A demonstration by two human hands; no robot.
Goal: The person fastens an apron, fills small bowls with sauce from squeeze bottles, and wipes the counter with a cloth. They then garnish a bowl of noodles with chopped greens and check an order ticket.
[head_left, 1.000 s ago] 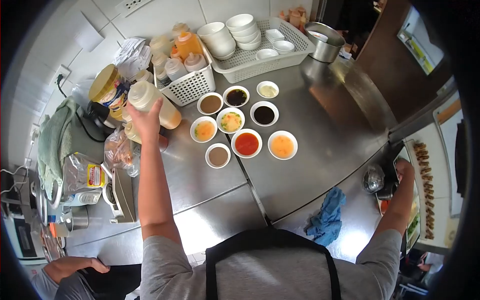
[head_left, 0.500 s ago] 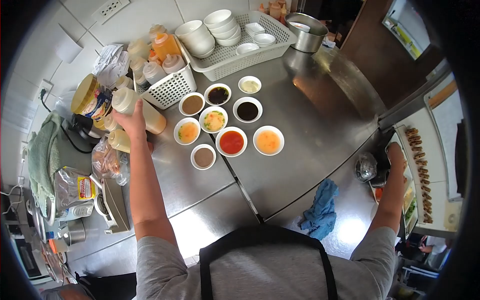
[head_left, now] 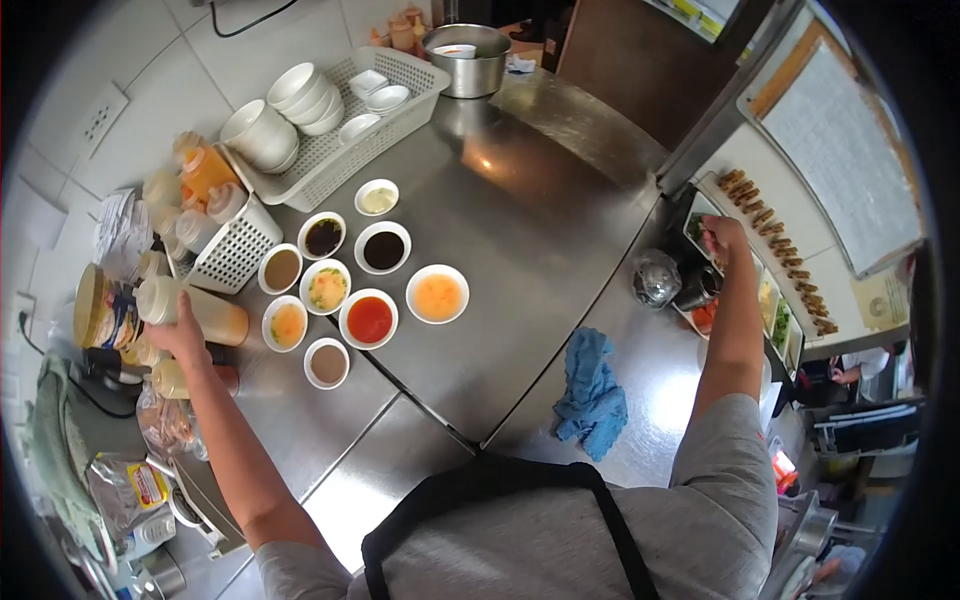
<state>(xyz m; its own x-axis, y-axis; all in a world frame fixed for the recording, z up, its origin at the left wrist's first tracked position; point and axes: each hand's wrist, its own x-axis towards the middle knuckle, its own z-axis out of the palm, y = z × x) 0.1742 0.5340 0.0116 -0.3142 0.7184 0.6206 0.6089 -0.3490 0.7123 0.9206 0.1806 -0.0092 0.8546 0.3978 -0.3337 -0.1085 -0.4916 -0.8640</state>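
My left hand point(head_left: 181, 334) is wrapped round a squeeze bottle point(head_left: 218, 318) with a pale lid and cloudy body, tilted among other bottles on the left. Beside it several small white bowls hold sauces: a red sauce point(head_left: 369, 319), an orange sauce with bits point(head_left: 437, 295), a dark sauce point(head_left: 384, 248) and a brown sauce point(head_left: 327, 364). On the far right, my right hand point(head_left: 724, 236) reaches into a topping tray point(head_left: 757, 276), at a compartment of chopped greens point(head_left: 696, 224). Its fingers are curled together; what they hold is hidden.
A white basket point(head_left: 240, 258) of sauce bottles and a larger basket point(head_left: 345, 168) of stacked white bowls stand at the back left. A steel pot point(head_left: 470, 75) is behind them. A blue cloth point(head_left: 591, 392) lies near me. A plastic-wrapped container point(head_left: 657, 280) sits beside the tray.
My view has swung to the right, so the bowls and baskets sit further left. My right hand has shifted to the tray's far end. My left hand still grips the squeeze bottle.
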